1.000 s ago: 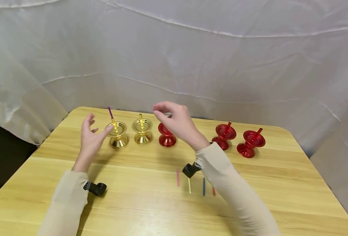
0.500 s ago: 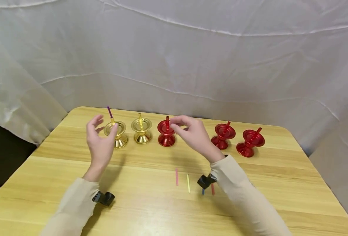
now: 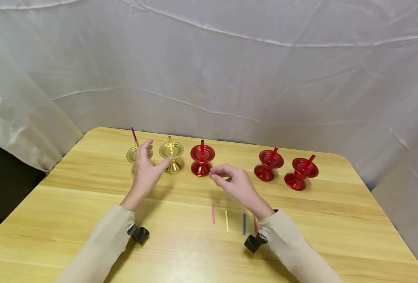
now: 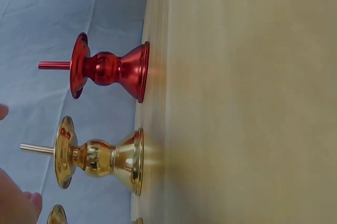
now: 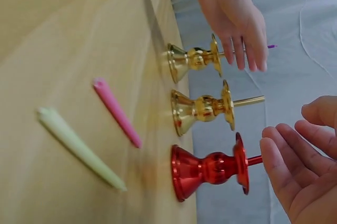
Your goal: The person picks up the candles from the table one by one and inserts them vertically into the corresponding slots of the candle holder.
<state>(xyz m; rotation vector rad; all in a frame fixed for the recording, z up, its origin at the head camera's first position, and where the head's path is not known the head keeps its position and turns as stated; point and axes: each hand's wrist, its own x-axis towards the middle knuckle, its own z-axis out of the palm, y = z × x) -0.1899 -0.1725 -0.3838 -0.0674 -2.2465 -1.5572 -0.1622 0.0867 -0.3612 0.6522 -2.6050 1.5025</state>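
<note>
My left hand (image 3: 146,175) hovers over the table with thumb and fingers spread, holding nothing. From the head view it partly covers the left gold candle holder (image 3: 131,155), which bears a thin purple candle (image 3: 134,135); its thumb lies in front of the second gold candle holder (image 3: 174,165). A red candle holder (image 3: 201,169) stands beside that one. Between this holder and the loose candles is my right hand (image 3: 240,188), fingers loosely bent and nothing in them. A pink candle (image 3: 213,214) and a pale yellow candle (image 3: 227,221) lie below it.
A blue candle (image 3: 244,224) and a red candle (image 3: 255,225), partly hidden by the right wrist, lie on the wooden table (image 3: 180,243). Two more red holders, one inner (image 3: 265,173) and one outer (image 3: 295,181), stand at the right. A pale curtain (image 3: 209,78) hangs behind.
My left hand has moved right, from beside the left gold holder toward the second. My right hand has come down and nearer from above the middle red holder, uncovering it.
</note>
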